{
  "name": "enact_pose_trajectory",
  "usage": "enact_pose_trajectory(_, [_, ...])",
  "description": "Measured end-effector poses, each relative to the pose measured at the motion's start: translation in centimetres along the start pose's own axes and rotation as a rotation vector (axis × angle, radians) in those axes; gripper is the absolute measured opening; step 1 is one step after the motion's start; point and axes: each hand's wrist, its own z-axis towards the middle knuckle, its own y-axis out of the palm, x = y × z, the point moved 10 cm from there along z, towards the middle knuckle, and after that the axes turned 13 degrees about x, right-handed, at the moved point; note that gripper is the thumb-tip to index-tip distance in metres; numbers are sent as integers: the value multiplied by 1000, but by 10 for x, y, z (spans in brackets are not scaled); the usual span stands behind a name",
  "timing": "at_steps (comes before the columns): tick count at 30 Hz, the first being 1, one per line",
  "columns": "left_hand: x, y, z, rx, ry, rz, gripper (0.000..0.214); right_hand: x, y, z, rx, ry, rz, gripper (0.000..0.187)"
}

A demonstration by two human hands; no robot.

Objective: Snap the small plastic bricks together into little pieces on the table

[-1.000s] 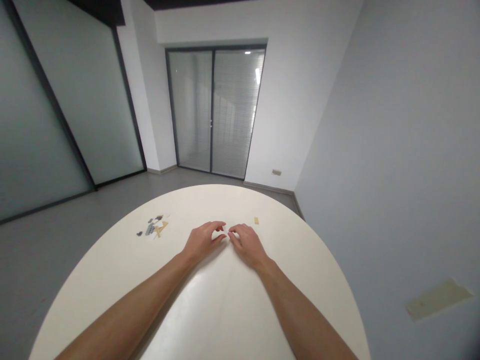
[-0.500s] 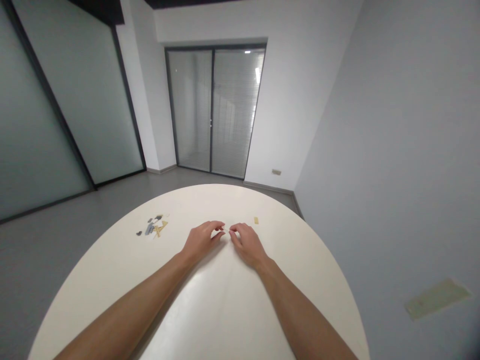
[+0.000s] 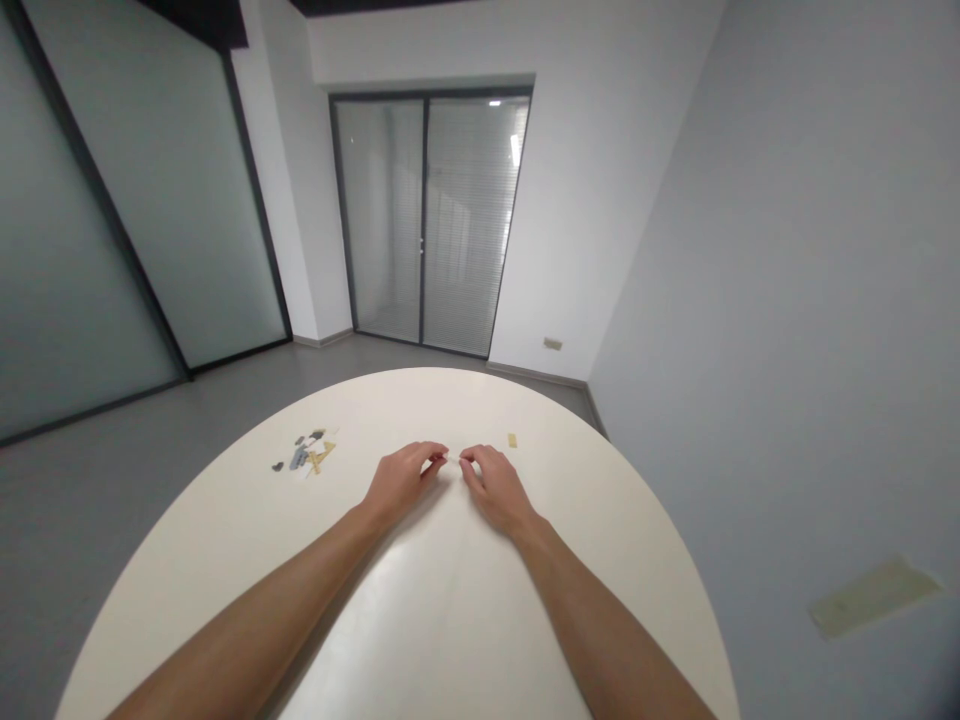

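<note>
Just above the middle of the white round table (image 3: 450, 600), my left hand (image 3: 407, 475) and my right hand (image 3: 495, 485) face each other, fingertips a short gap apart. Between them spans a small thin white piece (image 3: 453, 460), too small to make out its kind. My left thumb and index finger pinch its left end. The fingers of my right hand are closed on its right end. A small yellow rectangular piece (image 3: 512, 440) lies on the tabletop, a little beyond my right hand.
To the left on the table is a loose pile of small flat grey, yellow, white and dark pieces (image 3: 300, 457). A dark piece (image 3: 277, 467) sits apart at its left side. The table's curved far edge runs beyond the hands, with walls and glass doors (image 3: 424, 220) behind.
The left thumb and fingertips have closed together on the white piece; before, they were slightly apart. The right hand has barely moved.
</note>
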Motion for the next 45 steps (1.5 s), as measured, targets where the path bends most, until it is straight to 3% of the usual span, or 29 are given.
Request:
enact_pose_trajectory(22, [0, -2, 1, -2, -28, -2, 22, 2, 0, -1, 13, 10, -2, 15])
enact_pose_trajectory(45, [5, 4, -1, -47, 31, 5, 17, 7, -2, 2, 48, 18, -33, 17])
